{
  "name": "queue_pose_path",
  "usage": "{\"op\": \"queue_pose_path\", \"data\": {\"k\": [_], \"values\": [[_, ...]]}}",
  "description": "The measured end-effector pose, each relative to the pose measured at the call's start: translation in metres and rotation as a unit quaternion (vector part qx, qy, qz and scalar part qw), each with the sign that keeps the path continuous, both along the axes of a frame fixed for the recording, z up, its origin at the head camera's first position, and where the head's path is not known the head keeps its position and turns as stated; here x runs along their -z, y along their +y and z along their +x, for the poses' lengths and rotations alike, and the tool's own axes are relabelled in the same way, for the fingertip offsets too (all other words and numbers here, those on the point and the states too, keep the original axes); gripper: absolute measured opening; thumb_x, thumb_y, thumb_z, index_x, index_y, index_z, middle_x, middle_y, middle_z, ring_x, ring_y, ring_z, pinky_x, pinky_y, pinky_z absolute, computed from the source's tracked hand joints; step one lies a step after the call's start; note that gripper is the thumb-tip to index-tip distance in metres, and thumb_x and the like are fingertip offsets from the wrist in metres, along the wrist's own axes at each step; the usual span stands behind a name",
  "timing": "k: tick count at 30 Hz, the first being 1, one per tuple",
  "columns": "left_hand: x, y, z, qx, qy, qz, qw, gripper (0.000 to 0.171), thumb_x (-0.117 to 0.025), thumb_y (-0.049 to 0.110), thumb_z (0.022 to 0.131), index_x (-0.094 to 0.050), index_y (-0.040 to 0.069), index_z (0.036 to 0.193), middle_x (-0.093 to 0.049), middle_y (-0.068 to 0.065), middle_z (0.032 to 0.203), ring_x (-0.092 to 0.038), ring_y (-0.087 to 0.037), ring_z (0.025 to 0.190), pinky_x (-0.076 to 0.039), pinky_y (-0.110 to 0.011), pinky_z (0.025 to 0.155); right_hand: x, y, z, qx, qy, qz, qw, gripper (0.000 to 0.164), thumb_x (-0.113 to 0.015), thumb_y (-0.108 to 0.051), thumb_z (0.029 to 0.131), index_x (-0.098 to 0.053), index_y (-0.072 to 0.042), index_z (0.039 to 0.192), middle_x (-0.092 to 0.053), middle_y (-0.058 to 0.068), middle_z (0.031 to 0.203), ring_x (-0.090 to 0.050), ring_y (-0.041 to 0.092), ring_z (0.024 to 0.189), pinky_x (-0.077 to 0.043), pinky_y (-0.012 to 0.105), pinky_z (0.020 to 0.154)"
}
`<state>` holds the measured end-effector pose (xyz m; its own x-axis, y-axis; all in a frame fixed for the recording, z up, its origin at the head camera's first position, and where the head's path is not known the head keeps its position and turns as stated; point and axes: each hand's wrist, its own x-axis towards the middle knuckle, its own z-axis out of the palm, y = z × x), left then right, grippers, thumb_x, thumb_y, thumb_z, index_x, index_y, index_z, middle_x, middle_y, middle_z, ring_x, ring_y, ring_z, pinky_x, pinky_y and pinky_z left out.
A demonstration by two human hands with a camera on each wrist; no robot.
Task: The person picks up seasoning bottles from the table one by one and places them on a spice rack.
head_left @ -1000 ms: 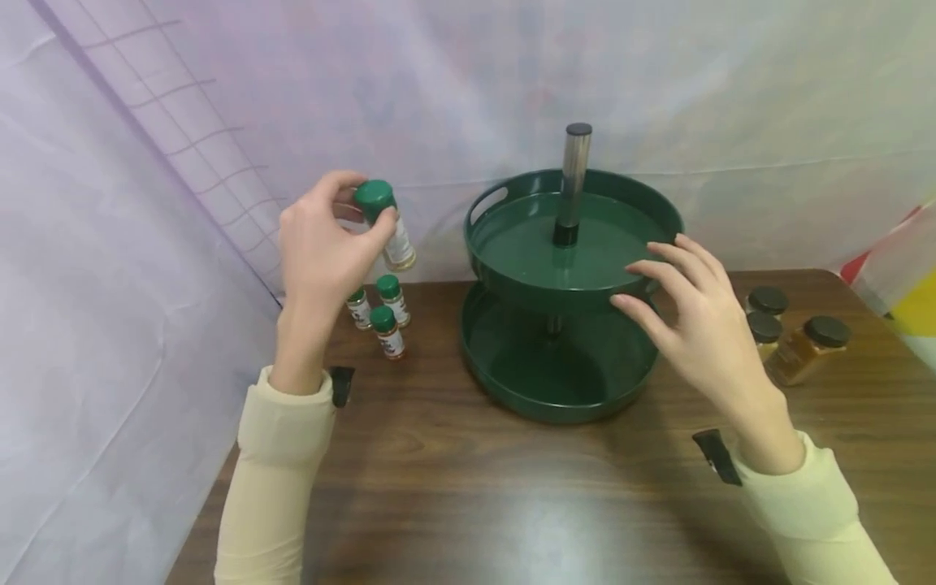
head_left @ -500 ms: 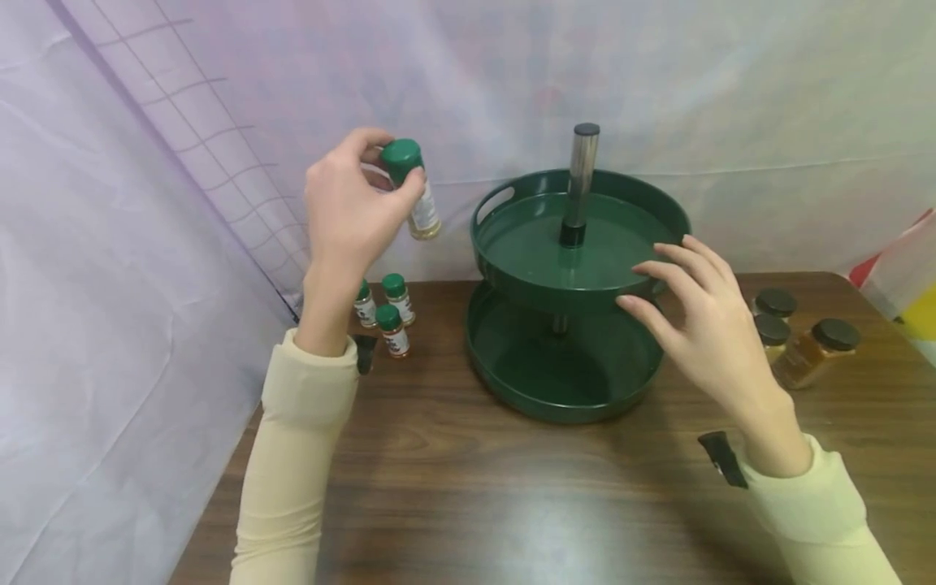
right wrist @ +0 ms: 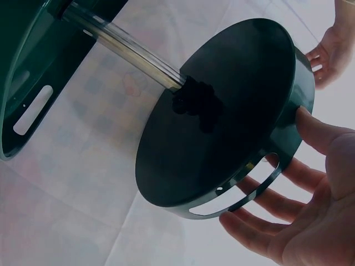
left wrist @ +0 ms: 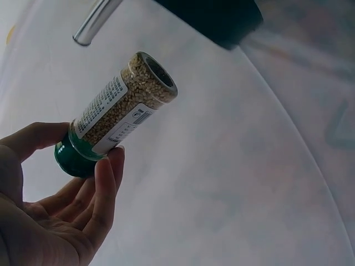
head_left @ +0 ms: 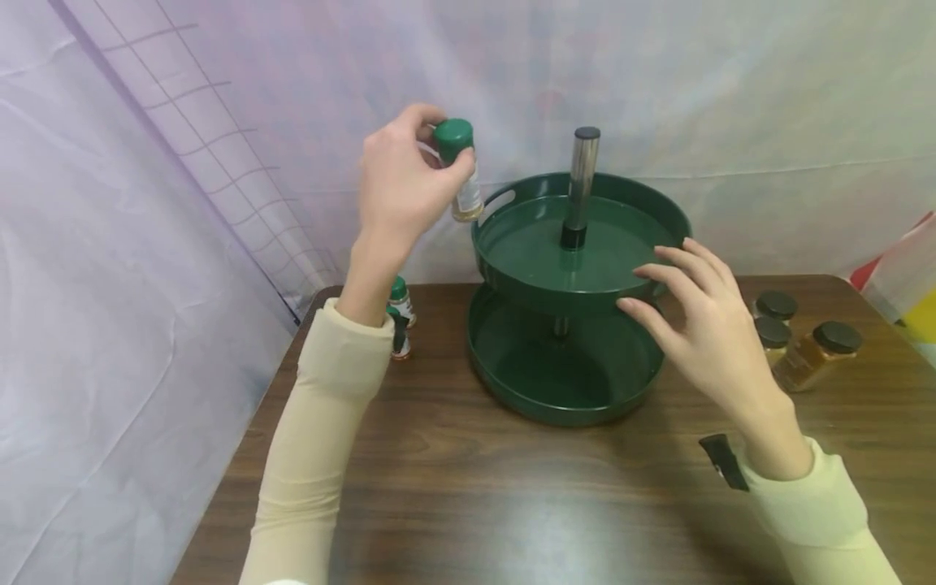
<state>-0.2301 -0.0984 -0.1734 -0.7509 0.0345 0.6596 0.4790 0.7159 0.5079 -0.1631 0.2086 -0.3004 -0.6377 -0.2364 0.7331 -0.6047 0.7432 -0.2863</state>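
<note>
My left hand [head_left: 409, 175] pinches a spice jar [left wrist: 119, 108] by its green cap. The clear jar has white labels and is packed with small tan grains. In the head view it hangs slightly tilted in the air, just left of the upper tray's rim. A dark green two-tier tray [head_left: 526, 260] with a silver centre pole [head_left: 581, 179] stands on the table. My right hand [head_left: 702, 325] holds the upper tier's right rim beside a handle slot [right wrist: 238, 191], thumb outside, fingers reaching over the edge. No items show on either tier.
Green-capped spice jars [head_left: 400, 301] stand behind my left forearm, partly hidden. Several black-lidded jars [head_left: 815, 357] sit at the right, one tilted. A pale curtain [head_left: 439, 49] closes off the back and left of the wooden table [head_left: 468, 496].
My left hand has carried the spice jar up and to the right, from above the other green-capped jars to beside the upper tray. My right hand has stayed at the rim.
</note>
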Motion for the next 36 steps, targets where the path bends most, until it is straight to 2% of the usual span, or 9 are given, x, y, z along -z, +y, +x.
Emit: {"op": "queue_pose_path", "data": {"k": [4, 16, 25, 31, 36], "values": [[0.0, 0.013, -0.006, 0.007, -0.022, -0.011, 0.9997, 0.033, -0.067, 0.021, 0.094, -0.066, 0.004, 0.123, -0.073, -0.009, 0.102, -0.069, -0.018, 0.084, -0.052, -0.03, 0.079, -0.001, 0.002, 0.0, 0.0, -0.004, -0.001, 1.0, 0.041, -0.086, -0.012, 0.08, -0.071, -0.003, 0.116, -0.057, 0.022, 0.138, -0.037, 0.044, 0.142, -0.026, 0.054, 0.117], [0.011, 0.038, -0.026, 0.014, -0.066, -0.028, 0.9973, 0.034, -0.069, 0.027, 0.095, -0.066, 0.009, 0.124, -0.073, -0.006, 0.105, -0.068, -0.015, 0.089, -0.053, -0.027, 0.078, -0.001, 0.002, 0.002, -0.002, -0.015, -0.006, 1.0, 0.04, -0.086, -0.012, 0.079, -0.071, -0.005, 0.115, -0.057, 0.022, 0.138, -0.036, 0.043, 0.142, -0.025, 0.056, 0.117], [0.023, 0.038, -0.039, 0.012, -0.094, -0.029, 0.9951, 0.033, -0.068, 0.025, 0.096, -0.066, 0.007, 0.123, -0.073, -0.009, 0.109, -0.068, -0.019, 0.093, -0.054, -0.033, 0.08, 0.0, -0.002, 0.001, -0.007, -0.015, -0.007, 1.0, 0.039, -0.087, -0.012, 0.079, -0.071, -0.004, 0.114, -0.058, 0.022, 0.137, -0.038, 0.043, 0.141, -0.026, 0.056, 0.117], [0.028, 0.036, -0.046, 0.004, -0.12, -0.041, 0.9919, 0.035, -0.068, 0.025, 0.097, -0.064, 0.008, 0.127, -0.071, -0.01, 0.114, -0.067, -0.021, 0.099, -0.055, -0.034, 0.084, 0.0, -0.006, 0.0, -0.008, -0.011, -0.005, 1.0, 0.039, -0.087, -0.012, 0.079, -0.071, -0.004, 0.113, -0.058, 0.023, 0.136, -0.038, 0.043, 0.141, -0.027, 0.056, 0.116], [0.035, 0.035, -0.052, 0.009, -0.135, -0.043, 0.9899, 0.036, -0.067, 0.025, 0.098, -0.062, 0.008, 0.13, -0.07, -0.011, 0.116, -0.066, -0.021, 0.101, -0.054, -0.035, 0.084, 0.001, -0.006, -0.001, -0.007, -0.008, -0.004, 1.0, 0.039, -0.087, -0.013, 0.079, -0.071, -0.004, 0.113, -0.059, 0.023, 0.135, -0.038, 0.043, 0.141, -0.028, 0.056, 0.116]]}}
